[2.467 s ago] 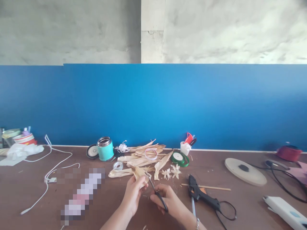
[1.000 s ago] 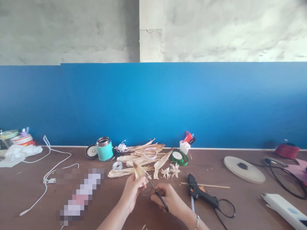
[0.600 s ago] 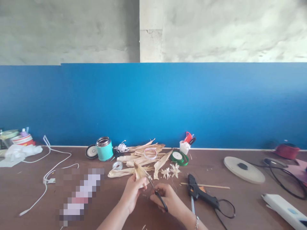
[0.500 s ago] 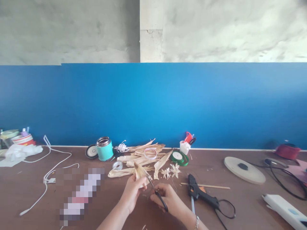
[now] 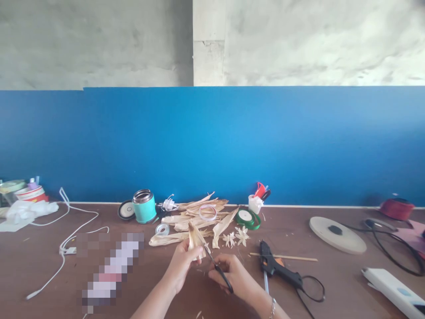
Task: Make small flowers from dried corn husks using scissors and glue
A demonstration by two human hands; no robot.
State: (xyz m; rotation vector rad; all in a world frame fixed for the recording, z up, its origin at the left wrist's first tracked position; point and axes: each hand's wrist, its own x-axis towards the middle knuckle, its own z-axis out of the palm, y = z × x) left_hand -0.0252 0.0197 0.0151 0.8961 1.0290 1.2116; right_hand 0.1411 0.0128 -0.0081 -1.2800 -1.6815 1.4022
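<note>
My left hand (image 5: 182,261) pinches a pale, dried corn husk piece (image 5: 193,241) with a brownish tip pointing up. In my right hand (image 5: 230,274) are scissors (image 5: 216,265) with dark handles, their blades reaching up against the right side of the husk piece. Whether the blades are parted is hard to make out. Behind my hands lies a heap of dried husks (image 5: 186,225), with a pale ring-shaped roll (image 5: 207,213) on top. Two husk flowers (image 5: 241,235) rest right of the heap.
A black glue gun (image 5: 280,268) lies to the right, near a thin wooden stick (image 5: 299,258). Behind stand a turquoise jar (image 5: 144,208), a green ribbon spool (image 5: 245,216) and a white cup (image 5: 255,204) of tools. A white cable (image 5: 78,232) runs across the left; a round disc (image 5: 337,235) lies right.
The husk piece in my left hand has turned slightly more upright, its tip shifting a little right. My right hand and the scissors are almost unmoved.
</note>
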